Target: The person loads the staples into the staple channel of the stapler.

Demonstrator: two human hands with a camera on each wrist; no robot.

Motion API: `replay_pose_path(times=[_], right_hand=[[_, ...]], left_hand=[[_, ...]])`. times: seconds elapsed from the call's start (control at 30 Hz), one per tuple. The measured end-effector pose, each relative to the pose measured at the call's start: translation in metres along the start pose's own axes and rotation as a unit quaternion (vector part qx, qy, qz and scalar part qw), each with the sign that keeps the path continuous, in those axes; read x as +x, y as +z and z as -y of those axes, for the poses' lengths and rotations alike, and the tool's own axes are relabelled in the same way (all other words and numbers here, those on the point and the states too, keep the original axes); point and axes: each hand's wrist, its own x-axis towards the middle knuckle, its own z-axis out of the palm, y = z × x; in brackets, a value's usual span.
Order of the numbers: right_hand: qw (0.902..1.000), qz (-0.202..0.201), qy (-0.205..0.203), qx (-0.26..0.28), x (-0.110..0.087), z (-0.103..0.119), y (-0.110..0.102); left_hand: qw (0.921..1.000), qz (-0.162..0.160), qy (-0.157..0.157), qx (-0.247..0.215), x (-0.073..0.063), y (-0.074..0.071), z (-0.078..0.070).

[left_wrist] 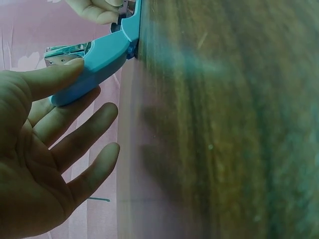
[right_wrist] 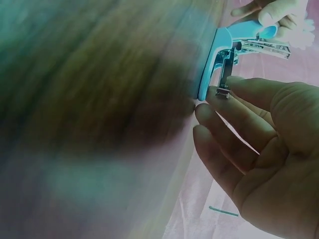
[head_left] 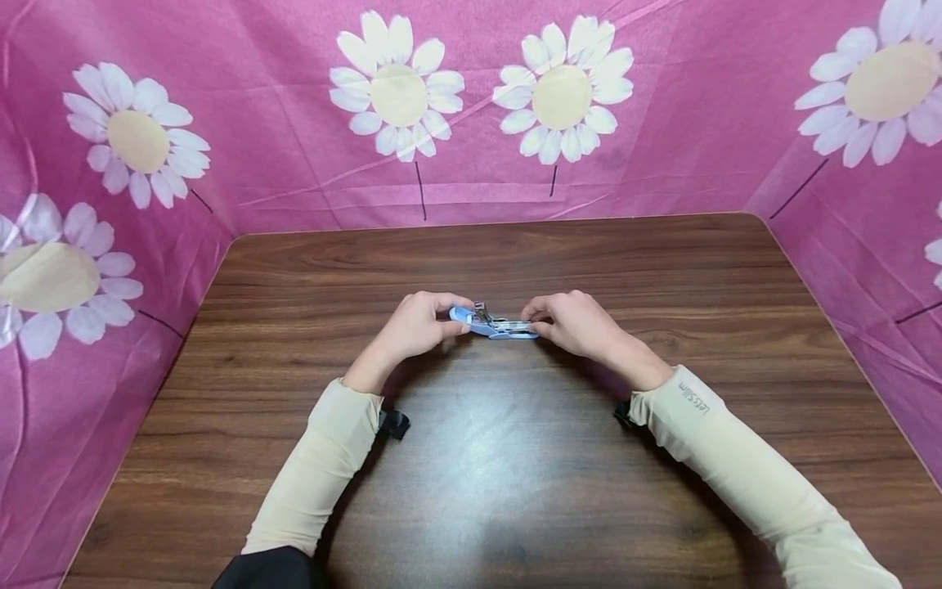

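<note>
A light blue stapler [head_left: 482, 329] lies spread open on the table, its metal parts exposed. My left hand [head_left: 421, 327] pinches its raised blue handle [left_wrist: 102, 59] between thumb and forefinger, the other fingers spread apart in the left wrist view. At the opposite end, my right hand [head_left: 577, 323] has its thumb and forefinger on the metal staple channel [right_wrist: 227, 72], close to the tip of the blue base [right_wrist: 205, 74]. Another metal piece [right_wrist: 266, 48] sticks out beside the handle in the right wrist view. Whether staples sit inside the channel I cannot tell.
The brown wood-grain table [head_left: 486, 483] extends around both hands. Behind it and at both sides hangs a pink cloth [head_left: 280, 164] printed with white daisies. Dark wrist straps [head_left: 394, 424] show below the pale sleeves [head_left: 316, 466].
</note>
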Motion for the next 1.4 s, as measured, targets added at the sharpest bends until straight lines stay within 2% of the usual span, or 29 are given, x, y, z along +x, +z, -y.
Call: replay_pose_path(times=[0.23, 0.43, 0.8, 1.03, 1.4], right_hand=[[0.9994, -0.001, -0.006, 0.035, -0.002, -0.006, -0.001], [0.9988, -0.002, 0.011, 0.049, -0.004, -0.01, -0.002], [0.9992, -0.013, 0.014, 0.036, -0.005, -0.012, 0.001], [0.9992, -0.019, 0.011, 0.034, -0.004, -0.011, -0.001], [0.9995, -0.024, 0.008, 0.019, -0.002, -0.008, -0.001]], left_hand=[[1.0, 0.004, -0.006, -0.001, -0.001, -0.001, -0.002], [1.0, 0.004, -0.003, 0.002, -0.001, -0.001, -0.002], [1.0, 0.006, -0.001, 0.001, -0.001, 0.0, -0.001], [0.9993, -0.003, 0.021, 0.03, 0.0, -0.001, -0.005], [0.9978, -0.005, 0.039, 0.054, 0.004, -0.001, -0.016]])
